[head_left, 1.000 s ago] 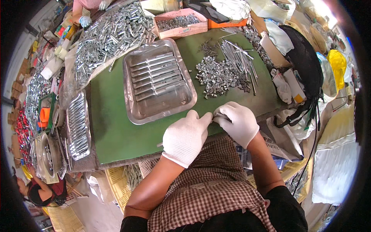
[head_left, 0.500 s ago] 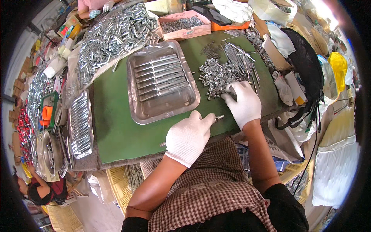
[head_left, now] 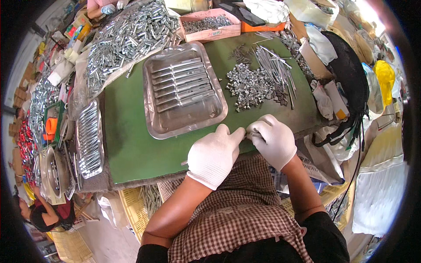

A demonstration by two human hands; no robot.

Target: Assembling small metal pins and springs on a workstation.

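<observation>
Both of my hands wear white knit gloves. My left hand (head_left: 214,154) is closed around a slim metal tube (head_left: 184,163); its one end sticks out to the left, and the rest is hidden in the glove. My right hand (head_left: 275,142) meets the tube's other end with thumb and forefinger pinched together. What it pinches is hidden by the fingers. Beyond my right hand lies a pile of small silvery metal pieces (head_left: 247,85), with thin metal rods (head_left: 275,65) beside it. A steel tray (head_left: 175,125) holding several assembled metal tubes (head_left: 182,85) sits beyond my left hand.
Under everything is a green work mat (head_left: 127,149). A second tray of tubes (head_left: 90,140) stands at its left edge. Farther back are a heap of metal tubes (head_left: 127,44) and a pink box (head_left: 210,35) of small parts. A black mesh bag (head_left: 348,74) is at right.
My right hand has moved from the pile of small pieces toward me and left, to the tube's end. My left hand keeps its hold nearly in place.
</observation>
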